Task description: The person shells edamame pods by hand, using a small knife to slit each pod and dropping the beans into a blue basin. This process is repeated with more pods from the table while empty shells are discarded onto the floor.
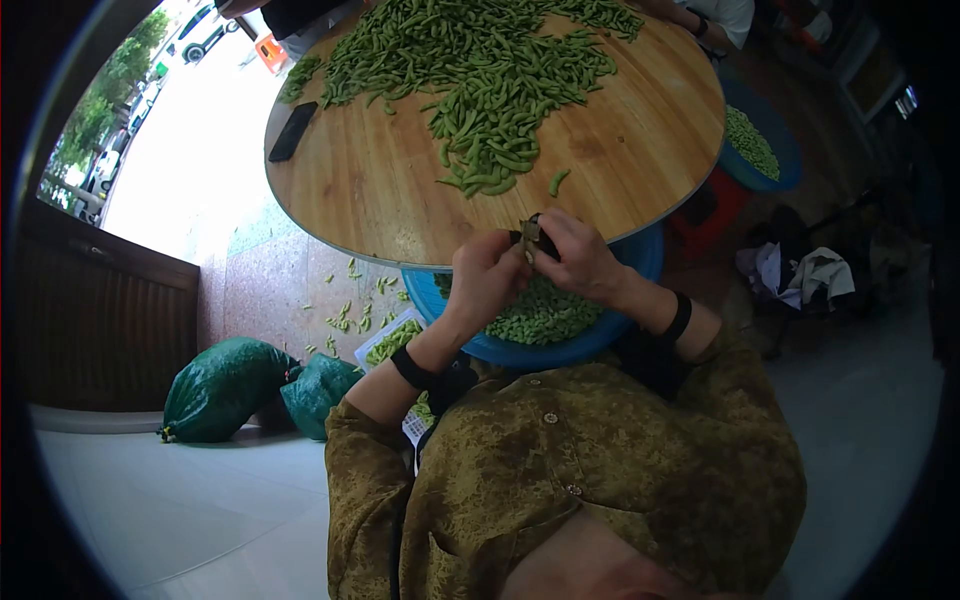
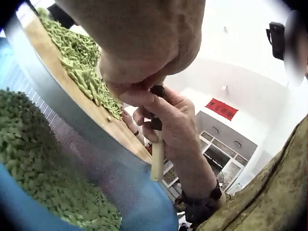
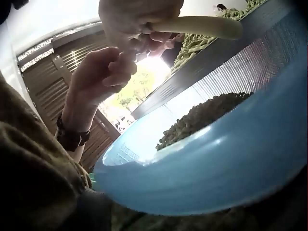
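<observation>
Both hands meet over the near edge of the round table, fingertips close together. My left hand (image 1: 487,272) pinches a small brownish piece (image 1: 530,238) between thumb and fingers. My right hand (image 1: 582,258) grips a slim tool with a pale, rounded handle (image 2: 157,163), which sticks out from under its fingers; in the right wrist view that handle (image 3: 204,27) points toward the table. Fingers hide the tool's working end, and I cannot tell its kind. Below the hands, a blue basin (image 1: 480,350) holds shelled green beans (image 1: 545,315).
A large heap of green bean pods (image 1: 490,110) covers the far part of the wooden table (image 1: 380,190), beside a black phone (image 1: 293,132). One pod (image 1: 558,182) lies apart. Green bags (image 1: 225,388) stand on the floor at left. Another blue basin (image 1: 775,175) is at right.
</observation>
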Available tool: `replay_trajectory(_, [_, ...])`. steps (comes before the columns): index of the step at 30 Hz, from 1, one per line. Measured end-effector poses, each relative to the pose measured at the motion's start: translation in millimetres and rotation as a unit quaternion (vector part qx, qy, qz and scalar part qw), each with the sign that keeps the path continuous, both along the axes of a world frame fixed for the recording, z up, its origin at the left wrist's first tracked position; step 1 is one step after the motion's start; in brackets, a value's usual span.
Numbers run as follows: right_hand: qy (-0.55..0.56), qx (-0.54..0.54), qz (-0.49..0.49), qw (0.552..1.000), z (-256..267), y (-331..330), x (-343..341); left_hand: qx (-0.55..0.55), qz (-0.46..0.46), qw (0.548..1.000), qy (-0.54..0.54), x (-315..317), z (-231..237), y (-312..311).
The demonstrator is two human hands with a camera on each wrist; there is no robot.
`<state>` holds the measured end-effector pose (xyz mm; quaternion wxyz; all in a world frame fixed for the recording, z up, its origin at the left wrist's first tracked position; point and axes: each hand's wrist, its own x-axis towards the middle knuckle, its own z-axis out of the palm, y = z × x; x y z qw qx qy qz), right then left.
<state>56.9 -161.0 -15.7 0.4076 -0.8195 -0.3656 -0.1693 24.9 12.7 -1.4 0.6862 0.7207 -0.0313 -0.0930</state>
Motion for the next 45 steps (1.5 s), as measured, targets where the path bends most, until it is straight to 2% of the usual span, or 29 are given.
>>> replay_trajectory(2, [0.012,-0.024,-0.005,1.0,-2,1,-7,0.065,0.0,0.997,0.044,-6,4,-2])
replay_trajectory(6, [0.047,-0.038,0.026,0.998,0,-3,-4,0.02,0.023,0.998,0.059,-16,5,12])
replay_trajectory(7, [0.132,-0.048,0.021,0.99,4,-7,-3,0.154,-0.008,0.987,-0.035,-21,7,28])
replay_trajectory(8, [0.216,-0.057,0.015,0.975,7,-11,-2,0.284,-0.04,0.949,-0.127,-27,10,46])
replay_trajectory(9, [0.216,-0.051,0.013,0.975,8,-16,-3,0.398,-0.07,0.9,-0.164,-37,24,62])
replay_trajectory(10, [0.232,-0.088,0.069,0.966,9,-22,-5,0.503,-0.1,0.835,-0.199,-45,37,78])
replay_trajectory(11, [0.244,-0.125,0.124,0.954,10,-26,-5,0.567,-0.134,0.792,-0.181,-47,41,93])
replay_trajectory(13, [0.263,-0.115,0.115,0.951,9,-30,-4,0.567,-0.116,0.765,-0.282,-35,44,98])
replay_trajectory(14, [0.283,-0.106,0.113,0.947,9,-31,-4,0.566,-0.12,0.764,-0.284,-22,42,91])
replay_trajectory(15, [0.284,-0.104,0.109,0.947,11,-30,-4,0.487,-0.126,0.814,-0.292,-2,40,75])
replay_trajectory(16, [0.341,-0.024,0.064,0.937,16,-28,-3,0.401,-0.129,0.857,-0.297,19,37,57])
replay_trajectory(17, [0.393,0.055,0.019,0.918,19,-29,-1,0.395,-0.127,0.852,-0.319,39,27,39])
replay_trajectory(19, [0.371,0.068,0.003,0.926,18,-35,6,0.377,-0.119,0.853,-0.34,81,6,0])
replay_trajectory(21, [0.42,0.17,-0.019,0.891,9,-41,12,0.363,-0.112,0.862,-0.336,109,-13,-33])
replay_trajectory(22, [0.445,0.192,-0.026,0.874,8,-45,12,0.396,-0.083,0.85,-0.338,118,-21,-46])
replay_trajectory(24, [0.471,0.202,-0.024,0.859,4,-58,19,0.43,-0.05,0.836,-0.339,131,-31,-52])
replay_trajectory(27, [0.508,0.231,-0.02,0.829,-3,-62,26,0.466,-0.097,0.804,-0.356,135,-38,-49])
replay_trajectory(29, [0.518,0.247,-0.02,0.819,-6,-61,25,0.407,-0.054,0.84,-0.356,124,-36,-41])
replay_trajectory(30, [0.521,0.259,-0.02,0.813,-7,-57,24,0.408,-0.058,0.838,-0.358,124,-38,-35])
replay_trajectory(32, [0.523,0.273,-0.021,0.807,-7,-52,22,0.32,-0.056,0.895,-0.307,122,-42,-21])
replay_trajectory(33, [0.54,0.283,0.003,0.793,-5,-51,20,0.319,-0.058,0.895,-0.307,114,-34,-16])
replay_trajectory(34, [0.556,0.292,0.028,0.777,-2,-49,18,0.176,-0.073,0.968,-0.165,99,-19,-13])
replay_trajectory(35, [0.557,0.291,0.028,0.777,3,-47,15,0.023,-0.083,0.996,-0.015,88,-8,-10])
replay_trajectory(37, [0.595,0.334,0.121,0.721,14,-42,10,-0.017,-0.098,0.995,0.008,75,-5,-5])
replay_trajectory(38, [0.596,0.331,0.122,0.721,16,-40,9,-0.055,-0.115,0.991,0.029,70,-3,-3])
replay_trajectory(40, [0.614,0.338,0.163,0.694,19,-35,9,-0.081,-0.111,0.99,0.04,60,2,-1])
replay_trajectory(44, [0.607,0.321,0.181,0.704,22,-31,7,-0.128,-0.097,0.986,0.044,52,0,5])
replay_trajectory(45, [0.611,0.327,0.194,0.694,23,-30,6,-0.13,-0.096,0.986,0.044,51,-1,7])
